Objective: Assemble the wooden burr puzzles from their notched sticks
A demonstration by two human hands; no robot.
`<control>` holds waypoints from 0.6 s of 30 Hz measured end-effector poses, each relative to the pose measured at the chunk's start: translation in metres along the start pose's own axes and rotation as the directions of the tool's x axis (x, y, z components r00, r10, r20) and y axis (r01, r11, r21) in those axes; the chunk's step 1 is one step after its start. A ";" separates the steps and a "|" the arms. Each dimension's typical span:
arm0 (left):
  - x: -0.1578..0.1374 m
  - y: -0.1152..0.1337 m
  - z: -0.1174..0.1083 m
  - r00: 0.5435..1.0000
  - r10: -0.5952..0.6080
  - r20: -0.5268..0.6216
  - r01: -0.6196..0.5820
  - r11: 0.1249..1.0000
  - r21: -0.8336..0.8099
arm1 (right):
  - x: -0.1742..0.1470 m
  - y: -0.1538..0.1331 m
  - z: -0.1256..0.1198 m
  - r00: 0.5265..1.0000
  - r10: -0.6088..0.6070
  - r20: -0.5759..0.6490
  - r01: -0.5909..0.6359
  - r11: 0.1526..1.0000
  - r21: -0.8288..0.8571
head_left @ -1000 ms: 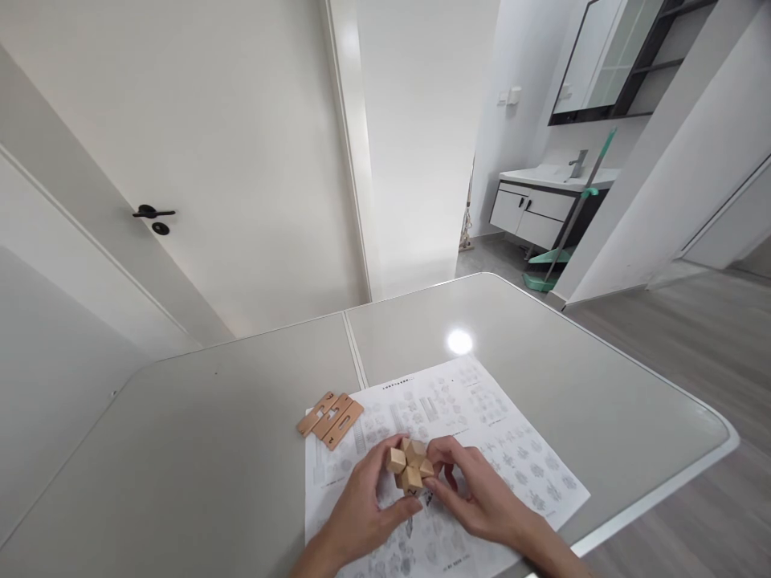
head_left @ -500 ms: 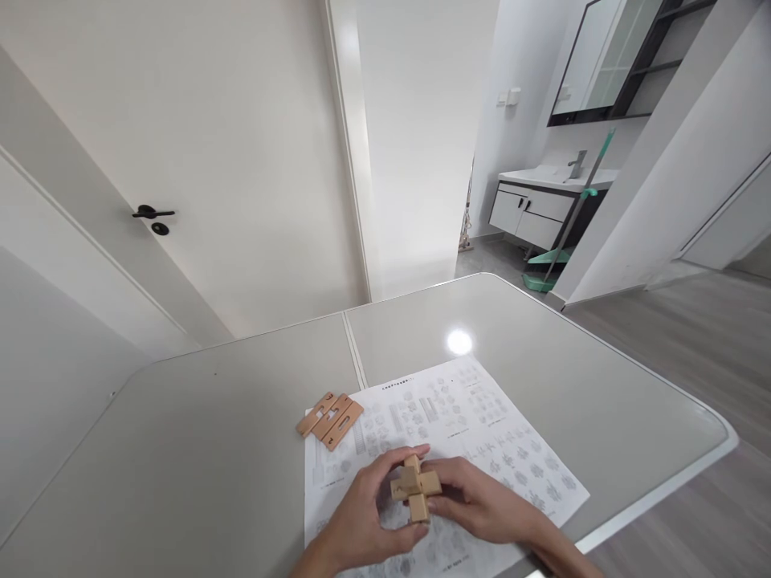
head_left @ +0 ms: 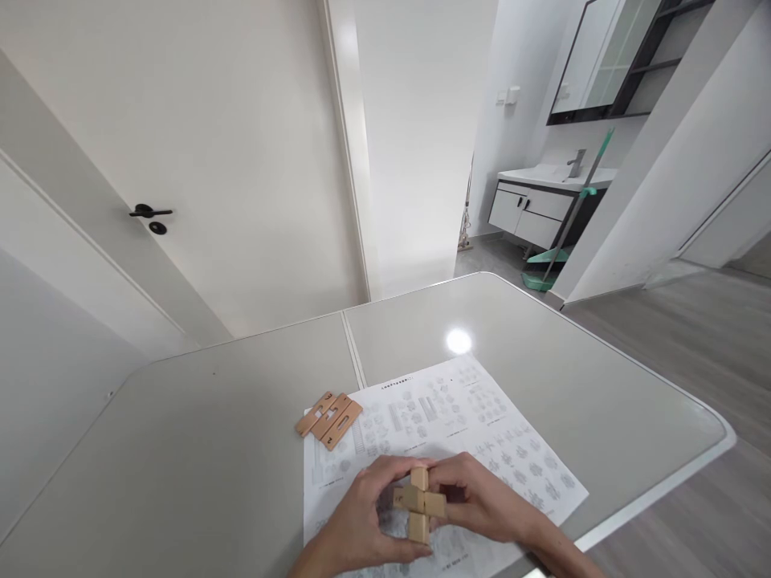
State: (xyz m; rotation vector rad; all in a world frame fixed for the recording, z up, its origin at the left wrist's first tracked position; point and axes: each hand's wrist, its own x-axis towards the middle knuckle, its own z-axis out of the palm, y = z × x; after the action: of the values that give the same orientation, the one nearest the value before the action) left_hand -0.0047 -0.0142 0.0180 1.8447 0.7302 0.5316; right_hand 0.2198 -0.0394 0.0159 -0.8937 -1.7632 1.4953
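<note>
A cross-shaped wooden burr puzzle (head_left: 414,501) of interlocked light blocks is held between both hands, above a printed sheet (head_left: 391,409). My left hand (head_left: 369,514) curves around its left side, with the thumb at the near block and the fingers at the far one. From the right, my right hand (head_left: 482,502) pinches the puzzle; some of its fingertips are hidden behind the blocks. Flat reddish wooden pieces (head_left: 330,419) with slots and printed numbers lie side by side at the sheet's upper left corner.
The grey table (head_left: 210,449) has a pale raised rim and a seam across it. Beyond it stands a door with a black handle (head_left: 150,212). At the back right are a sink cabinet (head_left: 530,210) and a green broom with a dustpan (head_left: 539,281).
The puzzle has shifted slightly toward me and turned a little in my hands. My right fingers have moved in closer to the left hand's fingertips at the far side.
</note>
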 end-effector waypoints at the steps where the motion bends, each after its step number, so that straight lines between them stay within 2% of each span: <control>1: 0.000 0.000 0.000 1.000 0.002 0.000 -0.002 1.000 0.009 | 0.000 0.001 0.000 1.000 -0.002 -0.004 0.002 1.000 -0.002; 5: -0.001 0.000 0.001 1.000 0.016 -0.006 -0.016 1.000 0.000 | 0.000 0.001 0.000 1.000 0.023 0.012 -0.024 0.999 0.024; 8: 0.000 0.000 0.003 1.000 0.027 -0.003 -0.027 0.997 -0.074 | 0.000 0.001 -0.001 0.998 0.047 0.052 -0.050 0.997 0.055; 12: 0.002 0.001 0.002 0.998 0.039 0.043 -0.031 0.986 -0.167 | -0.001 0.001 -0.002 0.994 0.033 0.101 -0.036 0.999 0.031; 18: 0.002 0.000 0.002 0.997 0.050 0.059 -0.037 0.979 -0.201 | -0.001 0.004 -0.004 0.980 0.016 0.197 -0.029 0.997 0.065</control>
State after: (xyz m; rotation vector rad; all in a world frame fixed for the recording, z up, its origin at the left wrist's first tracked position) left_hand -0.0016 -0.0144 0.0172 1.6848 0.5733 0.5521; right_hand 0.2237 -0.0372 0.0124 -0.7559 -1.8346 1.6973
